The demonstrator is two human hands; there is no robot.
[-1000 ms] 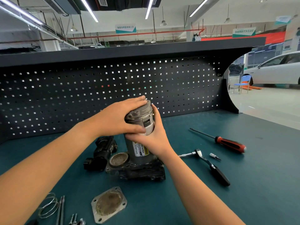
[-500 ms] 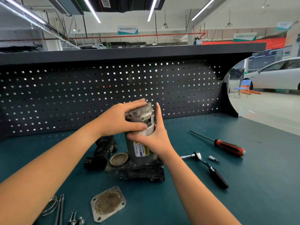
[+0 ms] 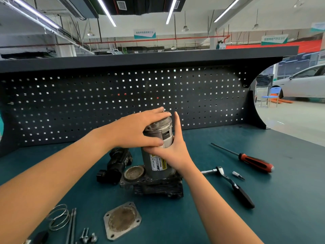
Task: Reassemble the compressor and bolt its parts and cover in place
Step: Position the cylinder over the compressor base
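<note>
The compressor [image 3: 155, 156] stands upright mid-tabletop [image 3: 274, 219]. The left hand [image 3: 139, 131] clasps its end cap [image 3: 161, 128], fingers over the top, thumb in front. The right hand [image 3: 175, 153] braces the side, fingers straight. Seating the cap, I'd say. Next come the bolts [image 3: 88, 237] and ratchet [image 3: 233, 186].

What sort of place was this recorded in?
Probably a vehicle repair or training workshop: a workbench backed by a perforated tool panel, a ratchet and screwdriver beside a part-assembled compressor, and a white car parked on the floor beyond.
</note>
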